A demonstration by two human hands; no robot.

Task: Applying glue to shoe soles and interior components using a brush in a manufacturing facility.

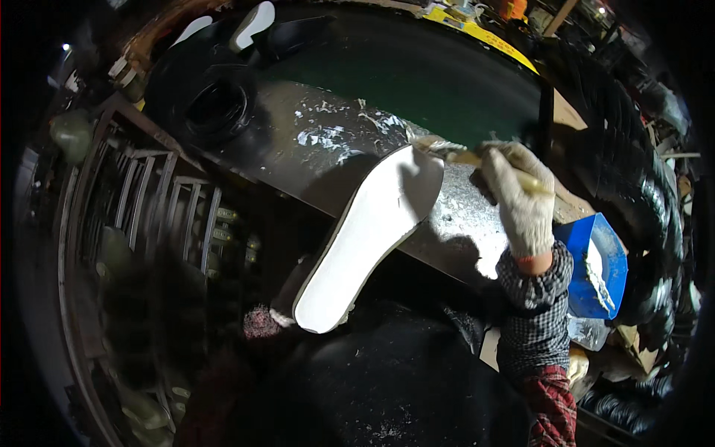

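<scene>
A white shoe insole slants across the middle, its broad toe end over the work surface and its narrow heel end toward me. My left hand holds it from beneath; only a pale bit by the dark red cuff shows, and the insole hides the fingers. In a knitted white glove, my right hand is closed around a brush with a pale handle. The brush head reaches to the insole's toe edge. Beside my right forearm stands a blue container with white paste inside.
A grey work surface smeared with white residue runs below a dark green panel. At the back left are a black round object and another white insole. A metal rack stands left; stacked dark material lies right.
</scene>
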